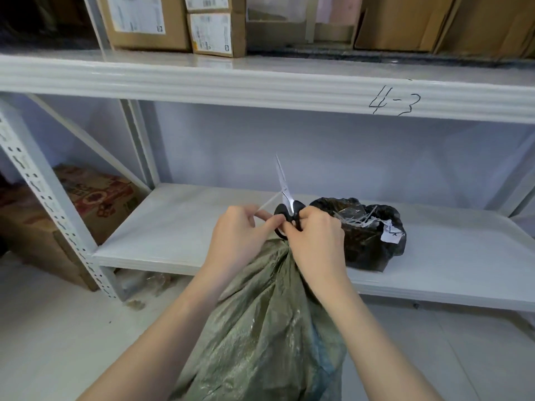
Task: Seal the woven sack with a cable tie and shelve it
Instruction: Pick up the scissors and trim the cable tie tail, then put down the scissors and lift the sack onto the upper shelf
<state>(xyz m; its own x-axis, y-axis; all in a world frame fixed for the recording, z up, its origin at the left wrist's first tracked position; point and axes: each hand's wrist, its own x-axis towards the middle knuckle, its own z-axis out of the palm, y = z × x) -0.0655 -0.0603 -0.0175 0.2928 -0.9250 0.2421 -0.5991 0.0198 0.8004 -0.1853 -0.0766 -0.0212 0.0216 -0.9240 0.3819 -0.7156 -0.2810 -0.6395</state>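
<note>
Centre of frame, just below mid: both hands bunched at the gathered neck of the woven sack (pixel 260 328), which hangs down to the bottom edge, in front of the lower shelf (pixel 179 224), not on it.

Left hand (pixel 234 238): fingers curled, thumb + forefinger pinching the white cable tie (pixel 267 202); its free tail sticks out up-left from the pinch. Right hand (pixel 314 241): closed around the sack neck and also carrying the scissors (pixel 285 195). Black handles sit partly hidden behind the knuckles, blades shut and pointing straight up. Can't tell exactly which fingers are through the loops.

Progress, my read: neck is gathered, tie looks threaded and being pulled snug, so sealing is approx. mostly done. I can't see the tie's head or whether it's locked; hands cover it. Left to do, prob.: cinch fully, trim the tail w/ the scissors, then lift the sack onto a shelf.

Lower shelf has bare board at centre-left; a black plastic bag (pixel 364 235) w/ a paper tag sits right of centre on it, just behind the right hand. Upper shelf beam (pixel 260 88), marked "4-3" at upper right, carries cardboard boxes (pixel 144 21) along the top of frame.
</note>
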